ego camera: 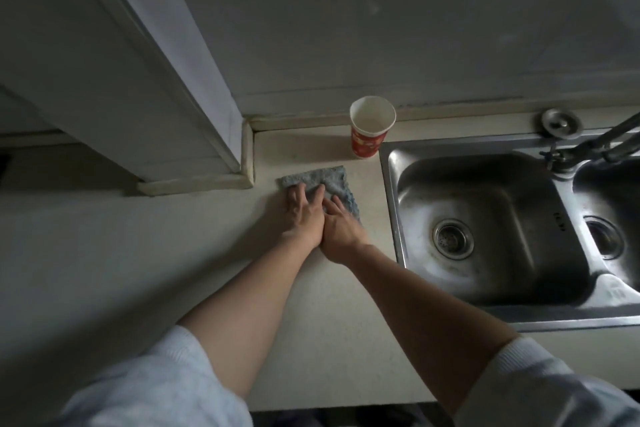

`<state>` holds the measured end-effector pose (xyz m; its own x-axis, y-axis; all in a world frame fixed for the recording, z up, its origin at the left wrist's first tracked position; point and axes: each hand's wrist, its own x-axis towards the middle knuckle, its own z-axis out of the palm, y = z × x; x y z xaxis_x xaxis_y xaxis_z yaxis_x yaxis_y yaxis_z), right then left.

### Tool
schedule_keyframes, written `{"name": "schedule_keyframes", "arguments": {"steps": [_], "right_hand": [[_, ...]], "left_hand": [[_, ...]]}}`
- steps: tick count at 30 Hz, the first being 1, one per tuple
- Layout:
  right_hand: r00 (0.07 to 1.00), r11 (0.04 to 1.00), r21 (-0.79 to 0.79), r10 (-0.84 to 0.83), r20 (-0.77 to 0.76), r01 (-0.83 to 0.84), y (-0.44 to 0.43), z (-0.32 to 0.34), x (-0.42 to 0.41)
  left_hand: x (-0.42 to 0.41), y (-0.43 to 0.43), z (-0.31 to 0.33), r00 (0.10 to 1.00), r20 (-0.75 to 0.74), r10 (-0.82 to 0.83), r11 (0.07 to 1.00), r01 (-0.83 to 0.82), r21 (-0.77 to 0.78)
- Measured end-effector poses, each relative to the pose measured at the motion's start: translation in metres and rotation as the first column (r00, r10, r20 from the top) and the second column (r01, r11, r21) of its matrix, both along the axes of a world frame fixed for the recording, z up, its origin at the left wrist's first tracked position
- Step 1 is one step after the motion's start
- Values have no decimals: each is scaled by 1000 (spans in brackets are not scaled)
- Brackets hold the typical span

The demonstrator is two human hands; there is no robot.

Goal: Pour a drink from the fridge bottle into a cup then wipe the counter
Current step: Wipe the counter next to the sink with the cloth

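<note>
Pale desk [329, 305] beside sink [485, 218]. Left hand [304, 215] and right hand [341, 230] side by side, fingers spread flat on grey cloth [334, 177], pressing for wipe. Cup [370, 130] at 1 o'clock of cloth (clear of wiping path).

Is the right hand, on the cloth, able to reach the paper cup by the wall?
Probably yes: the right hand rests on the cloth, and the cup stands just beyond it, with only bare counter between.

Dim, grey indoor light with soft focus throughout. Corners darken and straight lines bow. Faint glare on the sink [485, 218].
</note>
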<state>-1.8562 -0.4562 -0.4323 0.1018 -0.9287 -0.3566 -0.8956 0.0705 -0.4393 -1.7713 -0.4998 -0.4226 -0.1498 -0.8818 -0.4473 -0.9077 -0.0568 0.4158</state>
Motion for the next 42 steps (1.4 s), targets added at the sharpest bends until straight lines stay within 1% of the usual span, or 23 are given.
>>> {"name": "schedule_keyframes", "arguments": {"steps": [2, 5, 9, 11, 14, 17, 19, 21, 24, 29, 33, 37, 40, 42], "right_hand": [[999, 999, -15, -41, -8, 41, -10, -2, -22], [995, 995, -29, -99, -21, 98, -7, -6, -48], [989, 989, -40, -145, -22, 144, 28, 0, -60], [986, 986, -47, -160, -35, 158, 46, 1, -60], [975, 976, -27, -216, -42, 215, 74, 2, -59], [967, 967, -30, -253, -37, 252, 99, 9, -54], [971, 971, -64, -235, -51, 232, 113, 20, -50], [976, 976, -105, -201, -89, 191, 129, 28, -43], [971, 969, -136, -219, -93, 205, 157, 25, -31], [973, 979, -87, -193, -130, 183, 192, 1, -16], [978, 991, -110, -95, -185, 75, 217, -9, -4], [990, 990, -139, -30, -138, 11, 239, -10, 10], [974, 985, -129, 84, -211, -113, 251, -9, 25], [966, 979, -123, 135, -223, -165, 254, -7, 36]], "left_hand": [[-24, -12, 4, 998, 38, -53, 998, 52, 24], [-52, -9, 4, 992, 31, -120, 990, 117, 75], [-63, 17, 7, 984, -32, -176, 982, 177, 61], [-65, 30, 8, 978, -48, -204, 975, 207, 82], [-68, 52, 1, 950, -1, -311, 949, 311, 48], [-68, 71, -5, 924, 25, -381, 925, 381, 19], [-66, 84, -5, 916, 10, -401, 916, 400, 12], [-61, 98, -5, 890, 42, -454, 891, 455, 2], [-53, 121, -11, 862, 64, -503, 863, 504, -12], [-33, 162, -10, 863, 62, -502, 864, 503, -21], [-17, 195, -12, 888, 84, -452, 888, 456, -50], [4, 223, -13, 931, 67, -358, 931, 362, -58], [24, 236, -15, 944, 67, -324, 941, 329, -77], [38, 241, -18, 953, 58, -299, 949, 303, -91]]}}
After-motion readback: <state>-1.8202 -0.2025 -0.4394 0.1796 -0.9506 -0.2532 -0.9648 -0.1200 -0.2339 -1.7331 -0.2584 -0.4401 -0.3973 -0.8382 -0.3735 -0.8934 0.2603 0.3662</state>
